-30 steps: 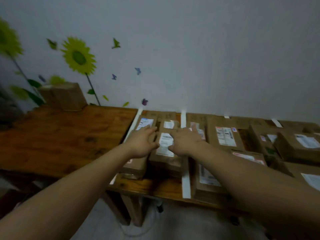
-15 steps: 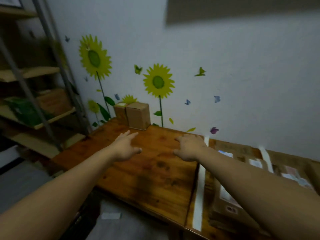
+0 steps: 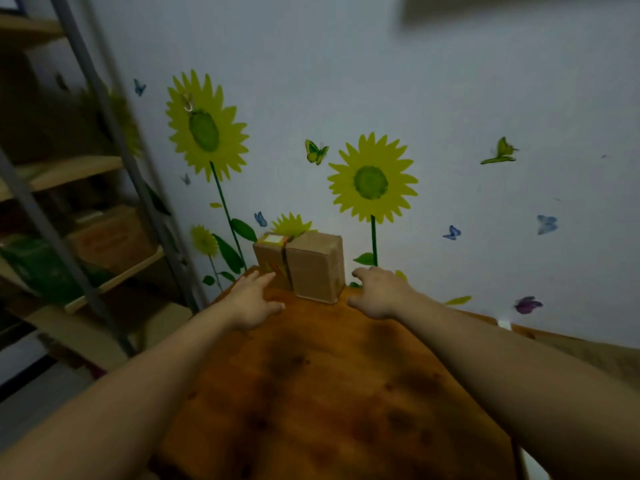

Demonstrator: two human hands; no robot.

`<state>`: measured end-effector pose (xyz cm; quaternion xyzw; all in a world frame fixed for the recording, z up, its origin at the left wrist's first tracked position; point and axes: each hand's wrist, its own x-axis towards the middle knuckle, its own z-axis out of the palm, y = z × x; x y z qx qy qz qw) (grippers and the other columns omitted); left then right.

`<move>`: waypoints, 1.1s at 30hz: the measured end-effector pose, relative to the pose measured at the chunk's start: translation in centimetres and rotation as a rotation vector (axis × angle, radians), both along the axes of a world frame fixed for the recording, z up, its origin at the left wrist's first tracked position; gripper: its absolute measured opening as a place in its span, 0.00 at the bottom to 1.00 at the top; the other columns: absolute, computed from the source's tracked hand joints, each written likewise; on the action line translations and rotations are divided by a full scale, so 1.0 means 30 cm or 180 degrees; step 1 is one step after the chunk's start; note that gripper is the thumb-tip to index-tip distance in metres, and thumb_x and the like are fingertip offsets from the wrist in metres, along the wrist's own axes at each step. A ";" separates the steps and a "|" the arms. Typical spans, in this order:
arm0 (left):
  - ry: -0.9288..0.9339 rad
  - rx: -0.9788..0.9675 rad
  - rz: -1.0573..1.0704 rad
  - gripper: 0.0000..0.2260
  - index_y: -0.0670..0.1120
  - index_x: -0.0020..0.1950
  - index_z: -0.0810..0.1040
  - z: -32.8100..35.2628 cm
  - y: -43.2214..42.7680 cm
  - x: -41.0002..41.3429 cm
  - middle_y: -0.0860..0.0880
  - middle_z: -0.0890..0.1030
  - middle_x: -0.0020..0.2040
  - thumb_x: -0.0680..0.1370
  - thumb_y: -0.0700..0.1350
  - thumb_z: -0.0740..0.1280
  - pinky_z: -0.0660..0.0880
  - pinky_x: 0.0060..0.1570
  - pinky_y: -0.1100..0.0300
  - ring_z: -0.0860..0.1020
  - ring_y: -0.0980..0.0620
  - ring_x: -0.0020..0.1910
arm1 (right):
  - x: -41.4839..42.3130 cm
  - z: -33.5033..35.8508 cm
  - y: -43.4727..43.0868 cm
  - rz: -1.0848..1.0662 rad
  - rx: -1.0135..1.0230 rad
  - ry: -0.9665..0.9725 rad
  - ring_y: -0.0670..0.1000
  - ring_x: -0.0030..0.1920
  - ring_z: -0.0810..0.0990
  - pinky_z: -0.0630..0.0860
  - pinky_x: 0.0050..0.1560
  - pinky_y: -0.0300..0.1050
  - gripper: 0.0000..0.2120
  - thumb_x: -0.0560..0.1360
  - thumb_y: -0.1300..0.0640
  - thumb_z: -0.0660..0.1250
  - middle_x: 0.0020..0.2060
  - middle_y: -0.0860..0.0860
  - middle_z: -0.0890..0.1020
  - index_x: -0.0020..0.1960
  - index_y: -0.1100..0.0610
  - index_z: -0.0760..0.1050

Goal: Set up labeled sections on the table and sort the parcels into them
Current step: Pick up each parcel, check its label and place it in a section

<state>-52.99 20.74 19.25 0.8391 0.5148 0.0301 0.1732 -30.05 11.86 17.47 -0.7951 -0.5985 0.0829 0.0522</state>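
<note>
Two brown cardboard parcels stand side by side at the far end of the wooden table [image 3: 329, 393], against the wall. The left parcel [image 3: 268, 259] has a yellow label on top; the right parcel [image 3: 317, 268] is plain and a little nearer. My left hand [image 3: 251, 299] reaches toward the left parcel, fingers straight, their tips at its lower front. To the right of the plain parcel, my right hand [image 3: 379, 292] hovers with relaxed fingers, holding nothing.
A metal rack [image 3: 86, 188] with wooden shelves and boxes stands left of the table. The wall behind carries sunflower and butterfly stickers. A strip of white tape [image 3: 504, 323] and the edge of a parcel pile show at the far right.
My view and both hands have swung left, away from the taped sections full of parcels, across the bare table. Both hands have moved up to the two parcels by the wall.
</note>
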 end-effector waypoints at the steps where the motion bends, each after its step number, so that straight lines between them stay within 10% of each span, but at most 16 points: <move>1: 0.0018 -0.0011 -0.0023 0.35 0.54 0.77 0.50 -0.001 0.067 0.019 0.47 0.48 0.78 0.76 0.57 0.65 0.50 0.72 0.49 0.49 0.44 0.76 | 0.016 -0.006 0.068 -0.0035 -0.0003 0.0065 0.60 0.66 0.70 0.71 0.62 0.55 0.35 0.75 0.37 0.61 0.70 0.57 0.68 0.76 0.51 0.57; 12: 0.0227 0.0108 -0.0693 0.35 0.52 0.77 0.52 -0.071 0.704 0.220 0.44 0.52 0.77 0.75 0.55 0.66 0.51 0.73 0.49 0.49 0.43 0.75 | 0.086 -0.131 0.605 -0.0290 0.0078 0.0651 0.60 0.68 0.68 0.67 0.64 0.50 0.40 0.76 0.43 0.66 0.72 0.58 0.64 0.78 0.56 0.50; 20: 0.0360 -0.0128 -0.1258 0.40 0.52 0.77 0.44 -0.289 1.007 0.376 0.46 0.43 0.78 0.75 0.56 0.66 0.49 0.73 0.48 0.43 0.44 0.76 | 0.035 -0.272 0.807 -0.0718 -0.0025 0.0805 0.60 0.73 0.60 0.62 0.71 0.55 0.48 0.75 0.47 0.67 0.77 0.50 0.35 0.78 0.53 0.35; 24: 0.0511 -0.0392 -0.1407 0.43 0.49 0.77 0.42 -0.364 1.067 0.361 0.43 0.53 0.76 0.74 0.59 0.66 0.55 0.71 0.45 0.50 0.40 0.74 | -0.021 -0.303 0.867 -0.1018 -0.0149 0.0913 0.60 0.71 0.63 0.64 0.70 0.55 0.48 0.75 0.42 0.66 0.78 0.52 0.46 0.78 0.50 0.35; 29: -0.0491 -0.0379 -0.1189 0.22 0.45 0.61 0.70 -0.383 1.066 0.342 0.43 0.74 0.59 0.74 0.57 0.66 0.72 0.55 0.52 0.73 0.45 0.56 | -0.085 -0.315 0.867 -0.1469 0.0231 0.0713 0.59 0.66 0.70 0.70 0.64 0.54 0.42 0.76 0.36 0.59 0.75 0.57 0.57 0.79 0.53 0.41; 33: -0.1087 -0.0750 -0.0695 0.18 0.45 0.57 0.68 -0.397 1.057 0.290 0.44 0.77 0.55 0.76 0.55 0.65 0.69 0.45 0.56 0.76 0.45 0.51 | -0.116 -0.330 0.829 -0.2048 0.0590 0.1131 0.60 0.63 0.74 0.71 0.60 0.52 0.43 0.77 0.38 0.59 0.68 0.58 0.72 0.78 0.55 0.36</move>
